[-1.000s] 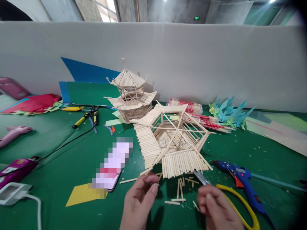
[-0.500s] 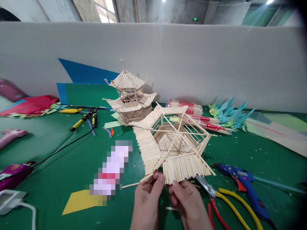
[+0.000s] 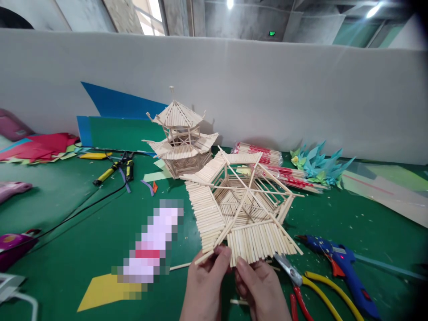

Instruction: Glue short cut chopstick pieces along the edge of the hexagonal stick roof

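A six-sided pavilion model (image 3: 207, 209) made of thin wooden sticks stands in front of me, its roof partly covered with slats and its far right side a bare frame. My left hand (image 3: 209, 281) is closed at the near left corner, thumb and fingers pinching around the corner stick. Beside it, my right hand (image 3: 259, 287) has its thumb on the lower edge of the front slat panel (image 3: 261, 243), with the fingers curled underneath. The undersides of both grips are hidden. Behind to the left rises a finished-looking two-roofed stick pagoda (image 3: 182, 147).
At right lie a blue glue gun (image 3: 347, 267) with its red light on and pliers (image 3: 321, 290) with yellow and red handles. Bagged sticks (image 3: 261, 154) and folded teal paper (image 3: 324, 165) sit behind. Yellow-black wire cutters (image 3: 110, 174) and yellow paper (image 3: 100, 290) are left.
The view has tilted slightly, so the table things sit a little lower. Both hands keep their hold on the model's near edge, with little visible movement.
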The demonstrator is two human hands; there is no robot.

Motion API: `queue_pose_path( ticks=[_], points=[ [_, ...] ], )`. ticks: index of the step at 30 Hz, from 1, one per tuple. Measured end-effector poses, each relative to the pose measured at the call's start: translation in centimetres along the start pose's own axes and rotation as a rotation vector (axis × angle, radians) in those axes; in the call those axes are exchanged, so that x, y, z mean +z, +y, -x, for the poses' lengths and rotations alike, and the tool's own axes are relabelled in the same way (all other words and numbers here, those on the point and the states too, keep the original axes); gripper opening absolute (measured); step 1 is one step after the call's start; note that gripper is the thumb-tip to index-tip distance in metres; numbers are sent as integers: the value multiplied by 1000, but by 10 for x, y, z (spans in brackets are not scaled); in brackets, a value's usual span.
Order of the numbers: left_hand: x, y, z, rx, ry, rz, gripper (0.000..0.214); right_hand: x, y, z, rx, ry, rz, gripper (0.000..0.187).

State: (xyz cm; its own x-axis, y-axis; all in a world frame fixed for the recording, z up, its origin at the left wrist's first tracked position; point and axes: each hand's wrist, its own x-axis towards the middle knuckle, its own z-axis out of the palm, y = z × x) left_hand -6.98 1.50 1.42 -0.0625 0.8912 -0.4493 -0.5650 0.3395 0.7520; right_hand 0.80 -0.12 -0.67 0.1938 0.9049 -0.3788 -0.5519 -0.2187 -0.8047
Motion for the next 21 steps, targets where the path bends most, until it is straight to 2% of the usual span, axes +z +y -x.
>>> queue_pose_path(
  ticks=[15, 19, 21],
  points=[
    [0, 1, -2, -10, 20, 10, 9, -3, 3, -1, 13, -38, -29, 33],
    [2, 4, 0, -11, -2, 1, 10, -5, 3, 0, 1, -80, -21, 32],
    [2, 6, 3, -15, -52, -12, 10, -7, 2, 3, -1, -105, -9, 34]
  ],
)
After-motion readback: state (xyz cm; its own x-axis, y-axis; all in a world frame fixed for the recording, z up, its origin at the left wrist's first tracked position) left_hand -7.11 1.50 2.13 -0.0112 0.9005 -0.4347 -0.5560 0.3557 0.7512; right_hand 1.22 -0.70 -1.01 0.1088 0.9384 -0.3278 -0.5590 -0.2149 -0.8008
